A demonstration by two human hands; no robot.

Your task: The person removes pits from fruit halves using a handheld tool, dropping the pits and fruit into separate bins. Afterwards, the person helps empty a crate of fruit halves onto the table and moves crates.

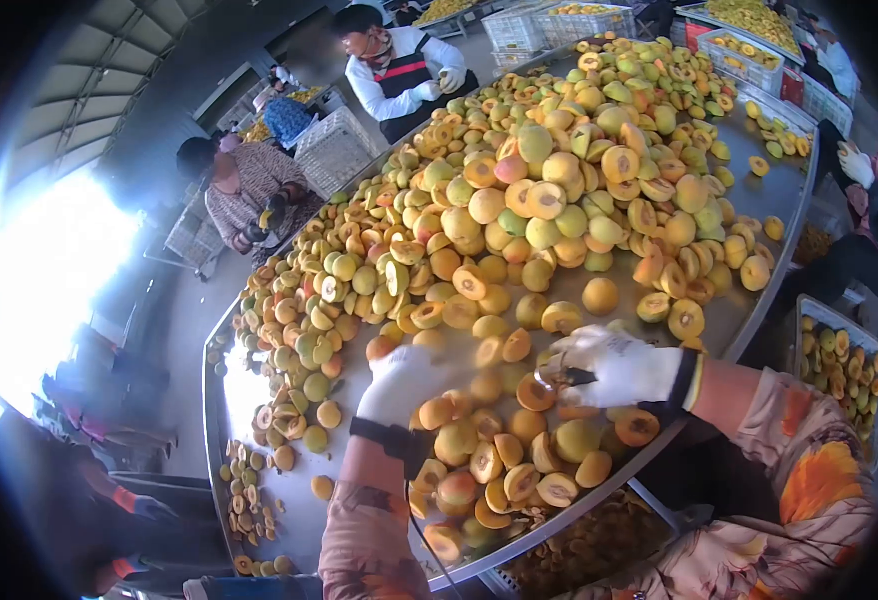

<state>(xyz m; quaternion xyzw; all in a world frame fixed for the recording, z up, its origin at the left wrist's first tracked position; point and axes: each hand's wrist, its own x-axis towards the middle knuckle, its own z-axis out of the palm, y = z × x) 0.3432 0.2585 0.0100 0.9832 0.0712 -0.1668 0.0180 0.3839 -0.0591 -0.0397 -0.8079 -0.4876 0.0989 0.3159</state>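
A large pile of yellow-orange stone fruit (549,190), like apricots or small peaches, covers much of a metal table; many are halved, some with brown pits showing. My left hand (404,382), in a white glove, is over the near part of the table beside the fruit; its fingers are smeared by motion. My right hand (624,370), also gloved in white, is closed around a small tool (566,378) with a dark part and a shiny metal part. Under and between both hands lies a cluster of cut halves (519,480). Dark bands circle both wrists.
The metal table (359,375) has a raised rim. Below its near edge sits a bin of fruit pieces (589,550); a crate of halves (839,365) stands at right. Across the table are two people (259,190) with fruit, and white crates (337,150) behind.
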